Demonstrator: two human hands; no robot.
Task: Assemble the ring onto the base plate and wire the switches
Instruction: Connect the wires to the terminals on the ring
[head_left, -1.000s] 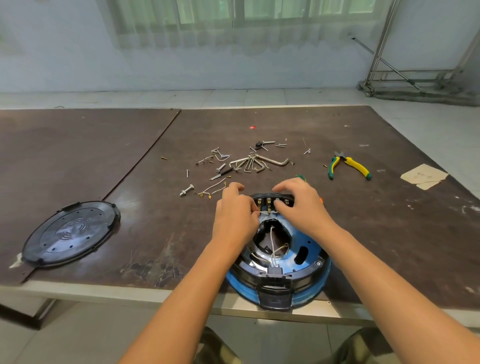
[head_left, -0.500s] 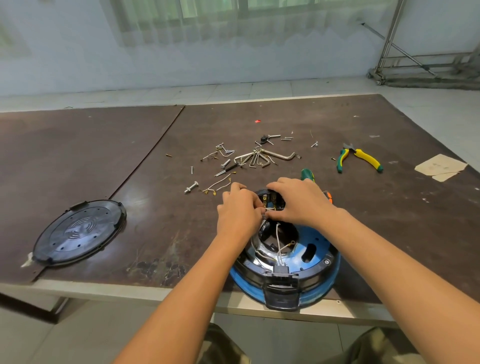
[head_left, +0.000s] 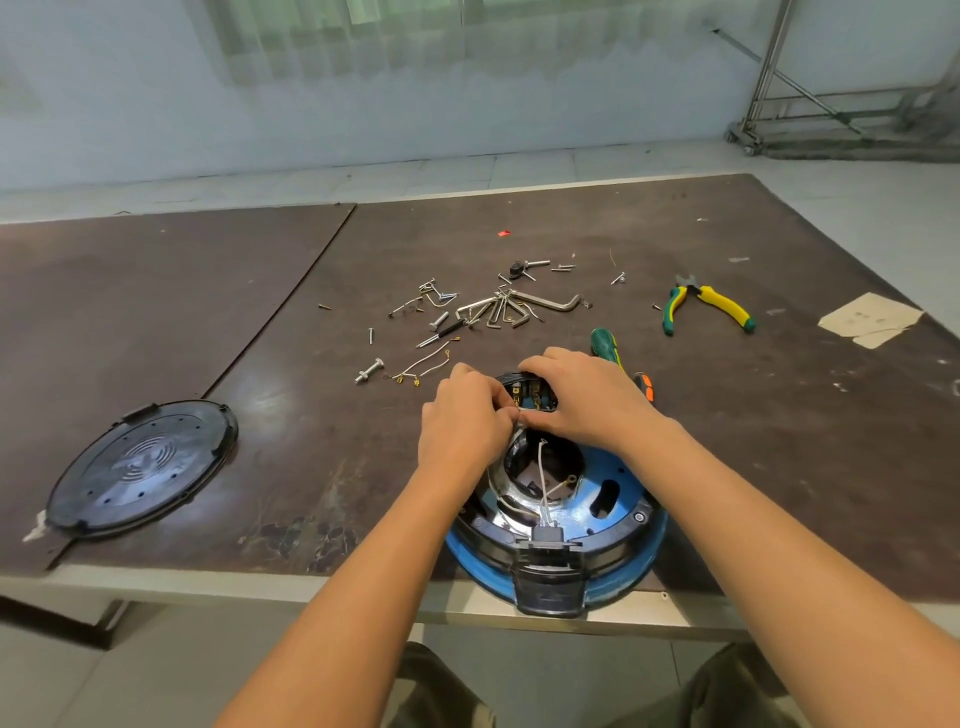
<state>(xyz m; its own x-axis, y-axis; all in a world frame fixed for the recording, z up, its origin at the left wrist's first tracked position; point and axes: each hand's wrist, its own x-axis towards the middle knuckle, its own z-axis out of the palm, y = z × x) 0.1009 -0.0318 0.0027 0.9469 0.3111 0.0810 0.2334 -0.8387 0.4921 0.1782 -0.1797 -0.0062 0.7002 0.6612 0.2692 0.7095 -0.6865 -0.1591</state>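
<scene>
A round blue base plate (head_left: 615, 470) with a black ring (head_left: 618, 551) around it lies at the table's near edge. A black switch block (head_left: 532, 395) with brass terminals sits at its far side. White wires (head_left: 543, 480) run from a black connector (head_left: 548, 535) up through the centre opening. My left hand (head_left: 462, 421) pinches a wire end at the block's left side. My right hand (head_left: 582, 397) rests curled over the block, fingertips on its top edge.
A black round cover (head_left: 143, 465) lies at the left. Behind the plate are loose screws, a bolt (head_left: 369, 370), spare wires (head_left: 423, 366), hex keys (head_left: 511, 306), a green-handled screwdriver (head_left: 605, 345) and yellow-green pliers (head_left: 706, 306). A paper scrap (head_left: 870, 318) lies far right.
The head camera has shifted a little. My right hand has slid left over the switch block, and my left hand's fingers have closed on the wire at its edge.
</scene>
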